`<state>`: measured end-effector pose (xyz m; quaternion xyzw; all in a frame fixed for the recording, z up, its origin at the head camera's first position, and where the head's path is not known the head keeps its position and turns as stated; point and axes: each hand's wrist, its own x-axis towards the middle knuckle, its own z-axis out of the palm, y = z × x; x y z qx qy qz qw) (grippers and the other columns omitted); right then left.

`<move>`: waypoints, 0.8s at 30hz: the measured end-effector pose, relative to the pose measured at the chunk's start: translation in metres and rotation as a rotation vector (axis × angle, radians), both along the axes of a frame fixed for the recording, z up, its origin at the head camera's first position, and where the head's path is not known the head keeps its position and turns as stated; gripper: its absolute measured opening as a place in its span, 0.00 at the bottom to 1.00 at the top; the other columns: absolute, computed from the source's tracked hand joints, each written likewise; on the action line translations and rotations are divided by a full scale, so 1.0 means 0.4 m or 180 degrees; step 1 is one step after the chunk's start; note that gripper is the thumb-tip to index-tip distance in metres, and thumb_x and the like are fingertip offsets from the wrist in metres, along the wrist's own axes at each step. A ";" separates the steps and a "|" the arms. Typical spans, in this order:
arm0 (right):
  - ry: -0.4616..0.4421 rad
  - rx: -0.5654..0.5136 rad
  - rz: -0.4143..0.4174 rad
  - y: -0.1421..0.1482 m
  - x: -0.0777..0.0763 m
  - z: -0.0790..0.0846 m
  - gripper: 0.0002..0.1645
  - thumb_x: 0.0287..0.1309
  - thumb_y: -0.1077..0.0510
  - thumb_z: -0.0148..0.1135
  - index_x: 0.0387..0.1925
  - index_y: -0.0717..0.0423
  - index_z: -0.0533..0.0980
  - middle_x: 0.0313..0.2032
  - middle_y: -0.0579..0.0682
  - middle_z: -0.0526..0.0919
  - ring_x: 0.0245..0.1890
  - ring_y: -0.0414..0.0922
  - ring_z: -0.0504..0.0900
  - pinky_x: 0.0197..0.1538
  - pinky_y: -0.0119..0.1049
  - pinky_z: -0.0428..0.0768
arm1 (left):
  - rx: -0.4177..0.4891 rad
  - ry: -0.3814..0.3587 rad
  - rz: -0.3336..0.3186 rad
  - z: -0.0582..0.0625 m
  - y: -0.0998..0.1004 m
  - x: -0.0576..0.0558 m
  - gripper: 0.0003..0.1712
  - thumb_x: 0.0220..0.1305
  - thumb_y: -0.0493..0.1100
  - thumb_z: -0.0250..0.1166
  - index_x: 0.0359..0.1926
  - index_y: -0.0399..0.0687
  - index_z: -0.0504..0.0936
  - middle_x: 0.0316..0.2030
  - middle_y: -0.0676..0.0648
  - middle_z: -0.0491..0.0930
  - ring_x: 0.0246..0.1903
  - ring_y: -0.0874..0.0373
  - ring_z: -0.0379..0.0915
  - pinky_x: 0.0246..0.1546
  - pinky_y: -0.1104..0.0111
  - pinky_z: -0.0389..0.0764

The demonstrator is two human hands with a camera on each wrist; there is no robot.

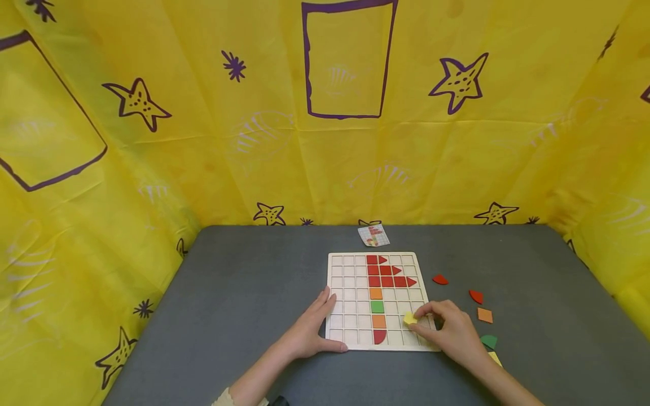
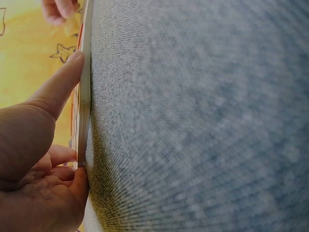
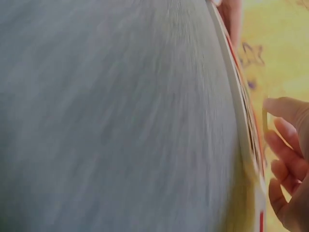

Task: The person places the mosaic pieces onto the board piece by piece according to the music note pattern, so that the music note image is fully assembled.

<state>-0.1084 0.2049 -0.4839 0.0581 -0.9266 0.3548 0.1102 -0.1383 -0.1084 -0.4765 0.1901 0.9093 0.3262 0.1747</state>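
A pale wooden grid board (image 1: 350,307) lies flat on the dark table. Red squares and triangles form three rows at its top; below run an orange square (image 1: 376,293), a green square (image 1: 377,307), another orange square (image 1: 378,321) and a red quarter-circle (image 1: 380,336). My left hand (image 1: 310,330) rests at the board's lower left corner, fingers along the left side and thumb (image 2: 60,87) stretched over the front edge. Between thumb and index finger, my right hand (image 1: 452,330) pinches a yellow tile (image 1: 410,319) above the lower right cells; in the right wrist view it appears edge-on.
A small pattern card (image 1: 373,235) lies behind the board. Loose tiles are scattered to the right: red pieces (image 1: 440,279), an orange square (image 1: 484,315), a green quarter-circle (image 1: 489,341) and a yellow piece (image 1: 495,358) partly behind the right forearm. Yellow patterned cloth (image 1: 335,169) hangs around the table.
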 end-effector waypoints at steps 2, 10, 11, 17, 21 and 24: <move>0.0062 -0.0059 0.0182 -0.032 -0.009 0.001 0.16 0.34 0.47 0.80 0.25 0.33 0.79 0.26 0.36 0.76 0.30 0.34 0.69 0.32 0.29 0.68 | 0.0001 0.0002 0.0002 0.000 0.000 0.000 0.64 0.41 0.62 0.75 0.73 0.45 0.51 0.75 0.44 0.41 0.74 0.48 0.40 0.66 0.48 0.59; 0.0569 0.0156 0.0997 -0.137 -0.049 -0.001 0.14 0.36 0.50 0.79 0.25 0.36 0.80 0.27 0.31 0.78 0.33 0.31 0.70 0.37 0.27 0.71 | -0.0044 -0.0032 0.0040 0.000 0.002 -0.001 0.64 0.41 0.63 0.75 0.74 0.47 0.51 0.75 0.46 0.41 0.74 0.49 0.40 0.66 0.49 0.58; 0.0632 0.0233 0.1072 -0.145 -0.054 -0.001 0.14 0.37 0.49 0.79 0.26 0.37 0.80 0.27 0.31 0.78 0.33 0.31 0.69 0.37 0.27 0.70 | -0.0043 -0.0033 0.0042 0.000 0.002 -0.001 0.64 0.41 0.63 0.75 0.74 0.47 0.51 0.75 0.46 0.41 0.74 0.49 0.40 0.66 0.49 0.59; 0.0758 0.0498 0.1426 -0.176 -0.071 0.002 0.08 0.44 0.51 0.75 0.27 0.39 0.82 0.30 0.30 0.81 0.36 0.32 0.69 0.41 0.31 0.71 | -0.0003 -0.0051 0.0002 0.002 -0.001 0.000 0.63 0.42 0.63 0.74 0.73 0.46 0.51 0.75 0.45 0.40 0.74 0.48 0.39 0.66 0.48 0.58; 0.0680 0.0489 0.1522 -0.178 -0.072 0.002 0.05 0.46 0.53 0.73 0.28 0.40 0.84 0.32 0.30 0.82 0.37 0.32 0.70 0.42 0.31 0.72 | 0.0012 -0.0036 -0.0027 0.003 -0.003 0.001 0.63 0.43 0.63 0.74 0.73 0.45 0.51 0.75 0.44 0.41 0.74 0.48 0.39 0.66 0.47 0.57; 0.0646 0.0398 0.1511 -0.173 -0.073 -0.002 0.05 0.46 0.53 0.74 0.28 0.39 0.84 0.33 0.29 0.82 0.37 0.32 0.69 0.42 0.29 0.72 | 0.0001 -0.0044 -0.0003 0.002 -0.003 0.001 0.63 0.42 0.64 0.74 0.73 0.46 0.51 0.75 0.44 0.40 0.74 0.48 0.39 0.66 0.48 0.57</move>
